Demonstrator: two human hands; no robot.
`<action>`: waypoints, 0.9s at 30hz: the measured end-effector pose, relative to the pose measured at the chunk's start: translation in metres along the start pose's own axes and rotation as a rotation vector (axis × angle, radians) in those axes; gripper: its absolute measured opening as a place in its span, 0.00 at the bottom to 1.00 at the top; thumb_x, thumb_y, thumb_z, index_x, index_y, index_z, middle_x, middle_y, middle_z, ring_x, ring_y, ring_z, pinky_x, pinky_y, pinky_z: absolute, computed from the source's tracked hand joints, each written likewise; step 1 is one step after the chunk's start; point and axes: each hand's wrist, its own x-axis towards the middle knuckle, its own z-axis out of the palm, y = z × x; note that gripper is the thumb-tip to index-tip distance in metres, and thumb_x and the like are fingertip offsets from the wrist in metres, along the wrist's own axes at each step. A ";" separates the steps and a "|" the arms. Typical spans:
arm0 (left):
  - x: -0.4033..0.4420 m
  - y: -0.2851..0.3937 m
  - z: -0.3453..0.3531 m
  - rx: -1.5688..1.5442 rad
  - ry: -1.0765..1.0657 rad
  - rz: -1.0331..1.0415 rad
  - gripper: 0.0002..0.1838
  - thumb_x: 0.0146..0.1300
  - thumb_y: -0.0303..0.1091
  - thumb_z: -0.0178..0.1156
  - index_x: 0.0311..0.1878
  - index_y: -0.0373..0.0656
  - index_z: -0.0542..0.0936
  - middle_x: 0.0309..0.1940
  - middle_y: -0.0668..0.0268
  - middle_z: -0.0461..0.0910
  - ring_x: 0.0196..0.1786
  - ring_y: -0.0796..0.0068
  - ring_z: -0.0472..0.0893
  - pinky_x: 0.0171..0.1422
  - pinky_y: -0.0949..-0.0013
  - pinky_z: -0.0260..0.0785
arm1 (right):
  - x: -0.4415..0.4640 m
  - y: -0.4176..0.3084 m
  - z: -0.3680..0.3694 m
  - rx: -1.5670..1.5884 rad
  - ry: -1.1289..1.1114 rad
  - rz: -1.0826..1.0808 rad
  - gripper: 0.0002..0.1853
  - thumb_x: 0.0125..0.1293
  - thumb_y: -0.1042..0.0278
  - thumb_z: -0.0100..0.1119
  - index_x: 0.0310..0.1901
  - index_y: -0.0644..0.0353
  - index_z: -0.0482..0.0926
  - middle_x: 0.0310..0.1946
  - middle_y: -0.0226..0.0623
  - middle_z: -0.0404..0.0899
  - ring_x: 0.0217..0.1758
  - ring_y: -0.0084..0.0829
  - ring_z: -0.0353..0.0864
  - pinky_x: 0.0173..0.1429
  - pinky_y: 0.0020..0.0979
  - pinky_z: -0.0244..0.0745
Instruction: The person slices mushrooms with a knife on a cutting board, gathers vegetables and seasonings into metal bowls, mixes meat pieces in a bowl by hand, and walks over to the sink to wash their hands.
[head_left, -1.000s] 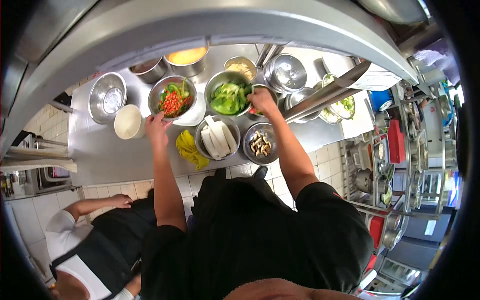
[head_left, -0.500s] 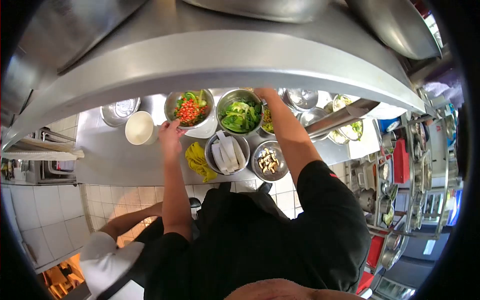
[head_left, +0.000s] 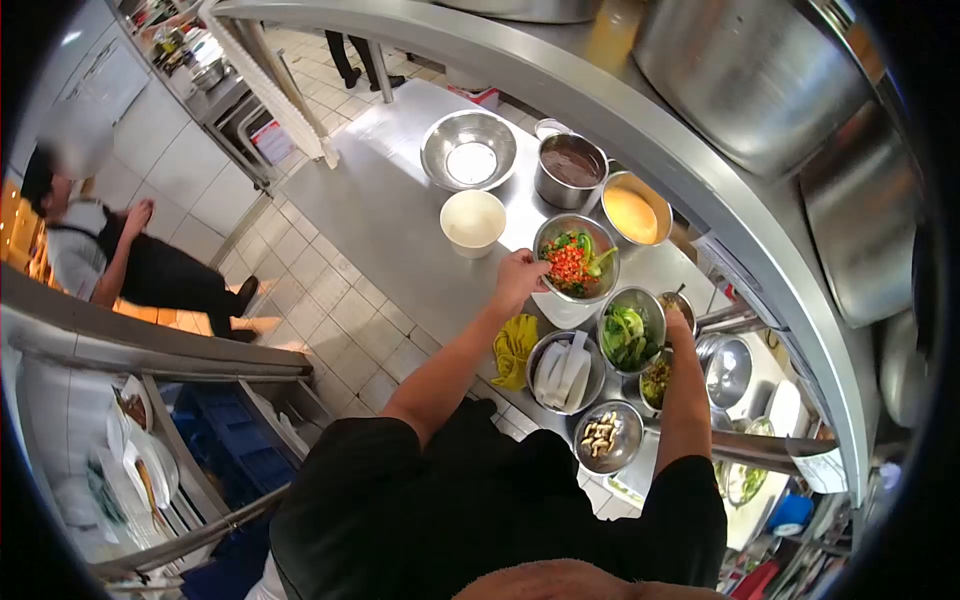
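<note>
My left hand (head_left: 520, 277) pinches the near rim of a metal bowl (head_left: 612, 284) holding chopped red chillies (head_left: 571, 266) and green peppers. My right hand (head_left: 679, 326) reaches past a metal bowl of green leaves (head_left: 627, 335) to a small container (head_left: 672, 297) with a handle-like piece in it. Its fingers are mostly hidden, so its grip is unclear. Nearer me stand a bowl of white strips (head_left: 565, 373), a bowl of brown-and-white pieces (head_left: 600, 436) and a crumpled yellow cloth (head_left: 514, 350). A cream-coloured tub (head_left: 473, 222) stands left of the chilli bowl.
At the back are an empty metal bowl (head_left: 468, 150), a pot of dark liquid (head_left: 571, 168) and a container of orange liquid (head_left: 637, 211). A metal shelf (head_left: 560, 68) overhangs the counter (head_left: 390, 215). A person (head_left: 115, 230) stands at the left.
My view has swung left, showing more counter and the liquid containers. The person in grey now appears farther away. My left hand stays at the chilli bowl; my right remains beyond the leaves.
</note>
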 end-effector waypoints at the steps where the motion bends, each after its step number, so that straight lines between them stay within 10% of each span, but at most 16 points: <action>1: 0.000 0.000 -0.001 0.033 0.011 -0.005 0.08 0.54 0.28 0.63 0.32 0.34 0.75 0.25 0.62 0.77 0.25 0.74 0.81 0.28 0.71 0.80 | 0.000 0.004 0.000 0.015 -0.026 -0.014 0.14 0.61 0.60 0.55 0.40 0.60 0.84 0.43 0.53 0.81 0.49 0.50 0.80 0.53 0.42 0.75; 4: 0.000 -0.001 -0.004 0.021 0.046 0.015 0.08 0.54 0.28 0.63 0.31 0.33 0.76 0.25 0.62 0.78 0.22 0.75 0.80 0.27 0.72 0.79 | 0.013 0.019 0.023 -0.219 -0.130 -0.086 0.16 0.63 0.59 0.53 0.43 0.60 0.83 0.47 0.54 0.80 0.55 0.50 0.78 0.56 0.43 0.74; 7: -0.001 0.007 -0.010 0.112 0.054 0.042 0.09 0.54 0.29 0.63 0.32 0.32 0.77 0.26 0.62 0.79 0.22 0.74 0.79 0.26 0.71 0.77 | 0.096 0.122 0.133 0.128 0.579 -0.265 0.17 0.63 0.59 0.52 0.41 0.63 0.83 0.40 0.51 0.82 0.45 0.54 0.81 0.48 0.43 0.78; 9: -0.010 0.014 -0.005 0.169 0.053 0.065 0.10 0.53 0.30 0.64 0.33 0.32 0.78 0.28 0.61 0.80 0.24 0.74 0.80 0.27 0.71 0.75 | 0.036 0.042 0.061 0.211 0.234 0.143 0.20 0.61 0.53 0.53 0.39 0.63 0.83 0.40 0.53 0.82 0.46 0.50 0.81 0.51 0.45 0.75; 12: -0.016 0.022 0.004 0.039 -0.031 0.043 0.08 0.55 0.29 0.65 0.33 0.35 0.76 0.28 0.63 0.78 0.28 0.74 0.80 0.30 0.72 0.77 | -0.020 0.013 -0.009 -0.485 0.271 -0.222 0.09 0.48 0.59 0.60 0.24 0.54 0.82 0.26 0.45 0.81 0.32 0.46 0.82 0.34 0.46 0.76; 16: -0.010 0.021 0.031 0.076 -0.128 -0.016 0.07 0.56 0.26 0.62 0.34 0.34 0.74 0.23 0.63 0.75 0.23 0.75 0.77 0.31 0.69 0.80 | -0.066 -0.041 -0.074 1.624 0.478 0.363 0.05 0.61 0.67 0.61 0.33 0.59 0.80 0.30 0.34 0.78 0.36 0.27 0.80 0.34 0.30 0.80; 20: -0.007 0.016 0.071 0.078 -0.193 -0.083 0.06 0.56 0.24 0.60 0.33 0.33 0.73 0.21 0.62 0.75 0.21 0.73 0.77 0.32 0.65 0.82 | -0.054 -0.024 -0.101 1.830 0.328 0.043 0.09 0.62 0.75 0.61 0.43 0.65 0.77 0.39 0.37 0.78 0.41 0.31 0.80 0.46 0.33 0.85; 22: -0.003 0.008 0.088 0.080 -0.243 -0.086 0.06 0.56 0.24 0.60 0.33 0.32 0.73 0.24 0.58 0.78 0.22 0.71 0.79 0.32 0.65 0.82 | -0.107 -0.091 -0.159 1.898 0.574 -0.008 0.09 0.59 0.78 0.62 0.42 0.66 0.77 0.33 0.37 0.79 0.31 0.30 0.80 0.35 0.28 0.81; 27: -0.005 -0.004 0.123 0.146 -0.354 -0.112 0.04 0.58 0.24 0.58 0.34 0.34 0.74 0.26 0.59 0.79 0.25 0.71 0.80 0.34 0.63 0.82 | -0.145 -0.162 -0.200 1.378 0.636 -0.060 0.09 0.54 0.72 0.67 0.37 0.64 0.82 0.34 0.37 0.83 0.34 0.27 0.82 0.40 0.30 0.80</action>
